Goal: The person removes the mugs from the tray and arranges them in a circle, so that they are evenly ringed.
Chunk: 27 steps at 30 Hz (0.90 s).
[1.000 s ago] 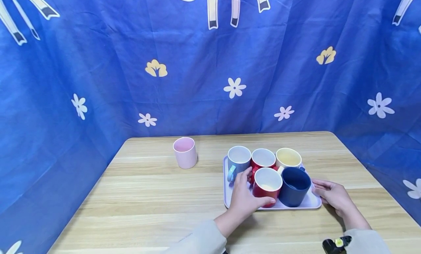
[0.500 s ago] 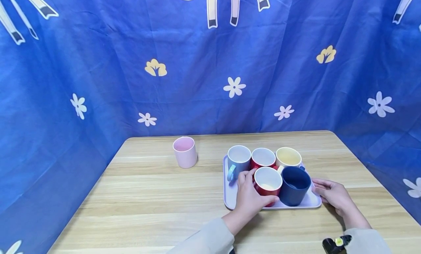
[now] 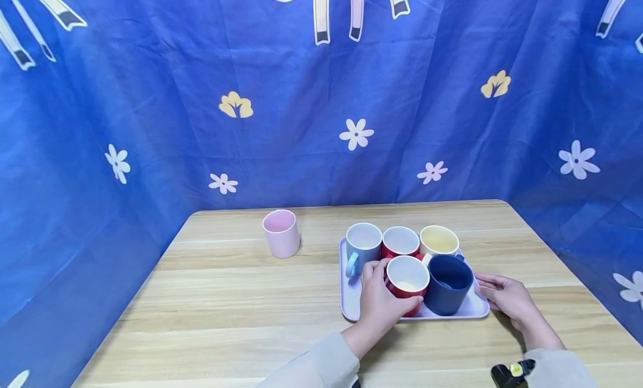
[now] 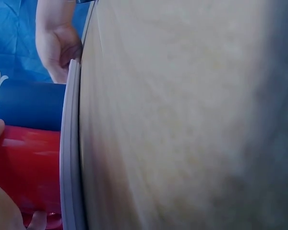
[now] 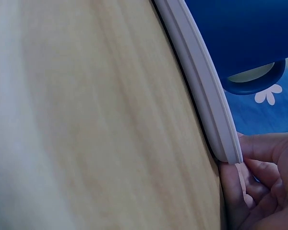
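On the lilac tray [image 3: 351,298] several mugs stand upright. My left hand [image 3: 378,303] holds the front red mug [image 3: 408,273], thumb on its near side and fingers round its left; the mug's handle is hidden. Touching that mug on the right is a navy mug [image 3: 447,293]. At the tray's right edge my right hand [image 3: 509,301] pinches the rim, thumb above and fingers below, as the right wrist view shows. Behind stand a light blue mug [image 3: 364,248], another red mug [image 3: 400,243] and a cream mug [image 3: 439,242].
A pink mug [image 3: 281,237] stands apart on the wooden table [image 3: 226,310], left of the tray. A blue curtain [image 3: 301,97] hangs behind the table and along its sides. A black device [image 3: 509,374] sits at the right sleeve.
My left hand has shifted slightly right and closed further round the front red mug. The right hand stays at the tray edge. The mugs show no clear movement.
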Each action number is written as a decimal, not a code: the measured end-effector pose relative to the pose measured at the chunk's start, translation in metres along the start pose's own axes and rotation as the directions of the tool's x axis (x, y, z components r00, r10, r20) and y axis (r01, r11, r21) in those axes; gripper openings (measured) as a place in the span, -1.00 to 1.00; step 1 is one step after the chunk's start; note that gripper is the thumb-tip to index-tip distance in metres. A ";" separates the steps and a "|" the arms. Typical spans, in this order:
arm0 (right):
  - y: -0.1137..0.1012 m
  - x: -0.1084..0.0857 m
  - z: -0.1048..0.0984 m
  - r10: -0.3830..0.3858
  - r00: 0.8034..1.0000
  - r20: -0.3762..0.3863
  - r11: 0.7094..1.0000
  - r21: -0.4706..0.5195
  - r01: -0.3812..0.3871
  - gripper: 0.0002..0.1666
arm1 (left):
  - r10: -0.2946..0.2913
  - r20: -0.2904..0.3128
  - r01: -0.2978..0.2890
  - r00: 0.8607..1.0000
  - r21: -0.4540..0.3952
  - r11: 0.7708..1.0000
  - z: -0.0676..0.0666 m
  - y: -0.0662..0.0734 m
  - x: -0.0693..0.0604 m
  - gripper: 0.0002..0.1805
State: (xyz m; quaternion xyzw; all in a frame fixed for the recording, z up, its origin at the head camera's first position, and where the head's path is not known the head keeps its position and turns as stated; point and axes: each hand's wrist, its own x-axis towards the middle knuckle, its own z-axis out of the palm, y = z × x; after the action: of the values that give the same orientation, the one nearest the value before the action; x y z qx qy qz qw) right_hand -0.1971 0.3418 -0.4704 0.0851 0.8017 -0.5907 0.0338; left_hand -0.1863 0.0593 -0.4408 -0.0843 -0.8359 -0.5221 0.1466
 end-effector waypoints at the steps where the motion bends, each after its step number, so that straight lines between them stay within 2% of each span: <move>1: 0.000 0.000 0.001 0.003 1.000 -0.002 1.000 -0.002 -0.003 -0.36 | 0.001 -0.003 -0.001 1.000 0.002 1.000 0.000 0.000 0.000 -0.06; 17: 0.001 0.000 0.000 0.005 1.000 -0.011 1.000 -0.011 -0.005 -0.36 | 0.089 -0.004 -0.089 0.996 0.027 0.996 -0.003 -0.002 0.002 -0.08; 27: 0.000 0.000 0.001 -0.001 1.000 0.007 0.999 0.035 0.001 -0.37 | 0.131 -0.044 -0.132 0.990 -0.016 0.991 -0.010 0.004 0.002 -0.09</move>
State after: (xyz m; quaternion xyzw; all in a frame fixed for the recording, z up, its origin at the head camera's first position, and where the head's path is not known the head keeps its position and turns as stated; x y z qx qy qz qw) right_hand -0.1972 0.3412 -0.4708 0.0831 0.7912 -0.6048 0.0347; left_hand -0.1854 0.0516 -0.4327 -0.1294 -0.8204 -0.5207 0.1975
